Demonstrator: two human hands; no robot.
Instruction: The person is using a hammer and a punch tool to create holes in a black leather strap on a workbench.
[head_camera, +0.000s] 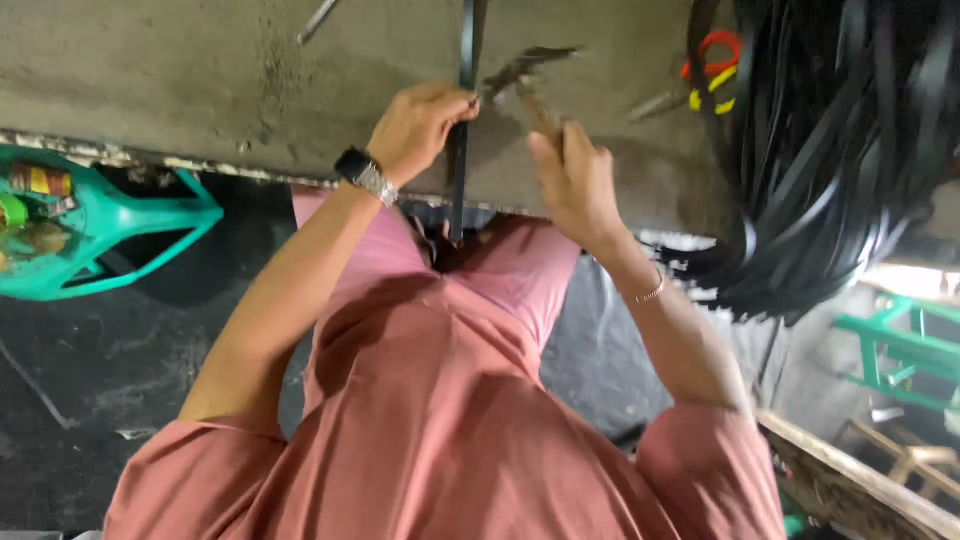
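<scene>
In the head view, the person stands at a worn grey workbench (200, 80) that spans the far part of the scene. The left hand (415, 130) is closed around a narrow black strip (460, 170), fingers pinching it against the bench near the edge; the strip runs from the far edge of the picture, past the hand, and hangs down over the near edge of the bench in front of the pink garment. A dark wristwatch (360, 172) with a metal band sits on that wrist.

Just to the right, the right hand (575, 180) grips the wooden handle of a hammer (525, 70), whose dark metal head lies over the bench beside the strip, just beyond the left hand's fingertips. A thin bracelet (652, 292) circles the right wrist.

At the far right, a thick bundle of black strips (830, 170) hangs off the bench, with red and yellow rings (715, 70) beside it. A teal plastic stool (110, 235) stands at the left, holding small items too blurred to tell. A green frame (900, 345) stands at the right, below the bundle.
</scene>
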